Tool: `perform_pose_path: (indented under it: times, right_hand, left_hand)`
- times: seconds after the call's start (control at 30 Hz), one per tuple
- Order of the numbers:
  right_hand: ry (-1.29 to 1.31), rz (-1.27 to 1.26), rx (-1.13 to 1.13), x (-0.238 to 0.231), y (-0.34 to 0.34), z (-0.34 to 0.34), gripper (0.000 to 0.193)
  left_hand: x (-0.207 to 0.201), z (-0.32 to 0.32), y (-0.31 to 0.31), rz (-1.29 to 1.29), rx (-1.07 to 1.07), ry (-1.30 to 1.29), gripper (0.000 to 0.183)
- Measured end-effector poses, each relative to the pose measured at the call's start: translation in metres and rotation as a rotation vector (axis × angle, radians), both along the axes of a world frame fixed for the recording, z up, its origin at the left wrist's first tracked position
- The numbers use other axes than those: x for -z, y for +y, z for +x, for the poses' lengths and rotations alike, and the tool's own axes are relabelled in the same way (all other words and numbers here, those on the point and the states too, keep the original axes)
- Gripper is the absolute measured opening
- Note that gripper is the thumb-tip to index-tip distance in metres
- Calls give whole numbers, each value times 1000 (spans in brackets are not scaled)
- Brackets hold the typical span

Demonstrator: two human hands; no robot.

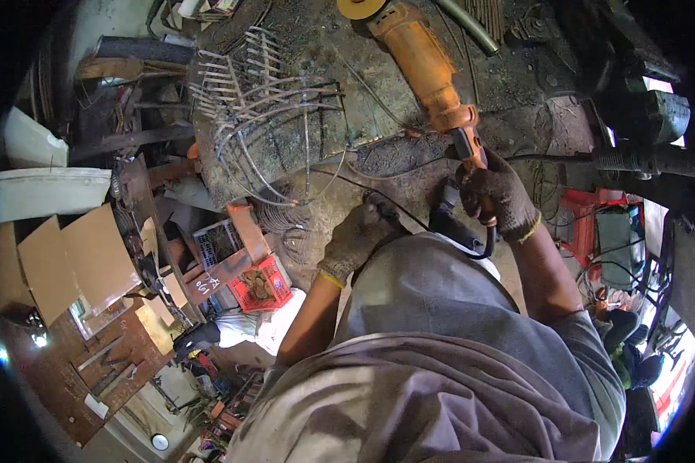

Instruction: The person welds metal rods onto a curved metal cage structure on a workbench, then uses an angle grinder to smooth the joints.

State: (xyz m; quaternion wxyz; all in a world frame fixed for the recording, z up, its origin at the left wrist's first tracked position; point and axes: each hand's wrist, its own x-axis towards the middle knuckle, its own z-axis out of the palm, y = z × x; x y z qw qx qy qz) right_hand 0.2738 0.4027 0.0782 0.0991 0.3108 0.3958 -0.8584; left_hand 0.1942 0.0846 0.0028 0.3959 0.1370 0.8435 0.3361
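My right hand [502, 197], in a knitted work glove, is closed round the rear handle of an orange angle grinder [421, 65]. The grinder points away from me, with its yellowish disc [361, 6] at the top edge of the view. My gloved left hand [359, 238] is low by my left knee, its fingers curled. A black cable [394, 202] runs close past those fingers; whether they grip it is hidden. Beyond that hand, a frame of welded metal rods [266, 104] with rows of short bars lies on the ground.
A red plastic crate [261, 285] and cardboard boxes [81, 258] stand at left, beside a brown board [104, 363] with metal pieces. A metal pipe [471, 29] lies beyond the grinder. Dark machinery [649, 154] and a red container [583, 220] are at right. My boot [449, 216] is near the cable.
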Motion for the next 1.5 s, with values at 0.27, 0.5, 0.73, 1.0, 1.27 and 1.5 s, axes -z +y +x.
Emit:
perform_pose_path:
  times: [0.27,0.5,0.73,1.0,1.27,1.5]
  right_hand:
    - [124,-11,0,14,10,-22,38]
    - [85,-135,-160,3,22,-61,19]
    - [130,-324,-95,7,21,-99,28]
    - [266,-500,-197,31,44,-112,38]
    - [61,-83,-92,-1,50,-121,34]
    - [-30,564,-337,-47,61,-102,36]
  left_hand:
    - [54,35,-86,-471,92,-34,66]
    - [111,92,-189,-211,431,372,28]
    - [120,105,-184,-298,188,244,29]
    - [85,71,-129,-475,-294,-307,33]
    - [132,76,-166,-131,-455,-249,47]
    - [182,78,-179,-1,-453,-311,64]
